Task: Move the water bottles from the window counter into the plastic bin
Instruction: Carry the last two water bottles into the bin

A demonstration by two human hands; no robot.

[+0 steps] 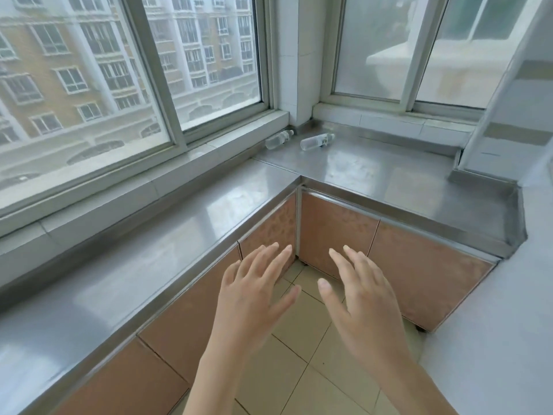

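Two small clear water bottles lie on their sides in the far corner of the stainless steel counter [374,163], under the windows. The left bottle [279,139] rests right against the window sill [167,172], its cap pointing to the corner; the right bottle [317,141] lies just beside it, out on the open steel, cap aimed right. They look like thin plastic, light even if full, and likely to roll on that slick metal when nudged. The round body would give a little under a squeeze, so a wrap around the middle of each seems the surest hold, not the cap end. Any label is too small and blurred to read; I can make out no brand or writing.

Nearer me, the left hand [254,292] and right hand [362,298] are both open and empty, fingers spread, held over the tiled floor [299,339] in front of the cabinet doors [335,229], well apart from the bottles. No plastic bin shows anywhere here.
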